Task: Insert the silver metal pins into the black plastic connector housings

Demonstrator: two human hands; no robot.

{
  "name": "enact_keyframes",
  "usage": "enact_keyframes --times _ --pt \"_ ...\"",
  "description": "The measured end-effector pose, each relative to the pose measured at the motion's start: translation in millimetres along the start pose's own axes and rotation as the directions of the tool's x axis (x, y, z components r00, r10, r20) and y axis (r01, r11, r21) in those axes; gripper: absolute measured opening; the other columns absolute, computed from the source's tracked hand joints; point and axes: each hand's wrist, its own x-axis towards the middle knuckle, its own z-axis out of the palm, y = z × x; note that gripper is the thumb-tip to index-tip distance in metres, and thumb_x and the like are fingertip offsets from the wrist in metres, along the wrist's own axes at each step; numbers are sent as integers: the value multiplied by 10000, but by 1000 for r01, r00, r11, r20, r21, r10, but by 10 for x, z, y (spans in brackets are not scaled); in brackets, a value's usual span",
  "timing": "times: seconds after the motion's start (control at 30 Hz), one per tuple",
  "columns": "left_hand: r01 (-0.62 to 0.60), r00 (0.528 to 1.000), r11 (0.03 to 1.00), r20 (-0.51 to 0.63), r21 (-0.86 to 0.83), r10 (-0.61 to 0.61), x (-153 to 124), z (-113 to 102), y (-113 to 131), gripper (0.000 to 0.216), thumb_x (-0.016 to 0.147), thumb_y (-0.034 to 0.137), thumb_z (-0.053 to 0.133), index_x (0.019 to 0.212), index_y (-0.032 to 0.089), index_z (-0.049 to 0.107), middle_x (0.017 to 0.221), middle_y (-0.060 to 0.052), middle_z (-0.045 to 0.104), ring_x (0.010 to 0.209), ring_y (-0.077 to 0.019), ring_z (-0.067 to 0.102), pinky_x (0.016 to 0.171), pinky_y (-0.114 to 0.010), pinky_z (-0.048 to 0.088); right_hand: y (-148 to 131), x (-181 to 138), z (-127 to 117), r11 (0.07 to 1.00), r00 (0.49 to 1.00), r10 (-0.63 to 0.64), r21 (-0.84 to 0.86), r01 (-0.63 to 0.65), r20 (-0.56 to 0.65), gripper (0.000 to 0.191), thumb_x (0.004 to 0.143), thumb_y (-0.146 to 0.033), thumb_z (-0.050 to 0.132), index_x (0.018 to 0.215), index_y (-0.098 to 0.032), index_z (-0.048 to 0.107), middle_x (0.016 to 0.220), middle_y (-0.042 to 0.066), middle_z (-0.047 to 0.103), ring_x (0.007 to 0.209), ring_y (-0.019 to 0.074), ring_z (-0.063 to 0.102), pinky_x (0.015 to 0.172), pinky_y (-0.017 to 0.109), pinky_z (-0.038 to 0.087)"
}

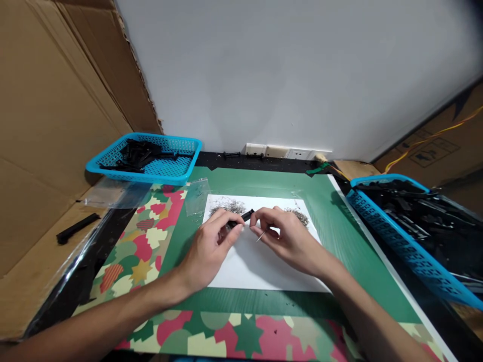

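My left hand (206,249) is closed around a narrow black plastic part (247,215), whose far end sticks out past the fingers to the right. Close to that end, the thumb and fingertips of my right hand (292,244) are pinched together. A thin metal pin (260,236) pokes out below the right fingers; its other end is hidden in the hand. Both hands are above a white sheet (260,276). Behind them on the sheet lie a left pile of tiny metal pieces (234,205) and a right pile of tiny metal pieces (301,217), partly covered by my hands.
A blue basket (162,177) with black parts stands at the back left. Another blue basket (411,256), heaped with black parts, is on the right. One black part (77,229) lies on cardboard at left. Sockets (277,151) line the wall behind the green mat (339,226).
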Motion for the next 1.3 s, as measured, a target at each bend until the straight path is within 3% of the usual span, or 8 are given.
enact_keyframes --times 0.13,0.33,0.57,0.77,0.93,1.1,1.3 --pt "-62 997 994 55 92 57 -24 19 2 184 1101 338 503 1076 230 650 1048 -10 602 756 -128 518 697 -271 412 -29 6 96 998 998 -48 -32 50 46 153 986 -115 538 1011 -223 644 833 22 657 790 186 528 739 299 401" --pt "-70 996 987 71 144 60 -32 30 -3 156 1109 301 477 1077 234 614 1058 -11 583 798 -138 539 712 -274 420 -1 -1 127 997 997 -69 -41 69 18 111 1005 -141 566 1019 -223 639 863 23 673 806 188 552 773 307 418" --pt "-82 996 993 -25 87 85 -33 35 -35 175 1118 301 462 1046 214 597 1023 -29 568 868 -160 548 737 -282 429 -29 -5 211 985 971 -149 -109 131 -185 102 1051 -252 604 1074 -208 693 747 0 651 704 164 559 801 327 424" --pt "-55 997 998 -64 -23 54 -22 44 -22 200 1108 360 503 1044 211 621 1008 -29 564 868 -157 558 745 -274 459 -116 -28 291 991 946 -58 93 92 -318 124 1011 -278 642 984 -224 750 665 -21 624 605 136 523 701 305 440" --pt "22 1000 987 -10 -156 -24 -53 35 -7 227 1094 425 529 1130 227 634 1038 -37 598 866 -149 597 707 -249 487 -160 -55 330 967 920 30 244 72 -391 107 977 -287 686 935 -216 754 622 -29 588 559 124 496 547 264 400" --pt "179 984 889 97 -422 -152 -50 60 -13 288 1081 465 562 1247 230 567 760 33 602 510 -71 500 475 -187 397 -134 -63 231 981 858 -189 -50 188 -477 77 967 -171 669 917 -203 719 584 -64 522 542 107 458 626 284 416" --pt "145 983 809 -7 -570 -181 4 94 -34 340 909 343 831 1084 210 572 910 4 656 538 -72 619 385 -148 440 -64 -46 214 871 799 -458 -373 318 -389 148 981 -49 615 906 -152 690 611 -56 478 569 109 409 624 303 348"
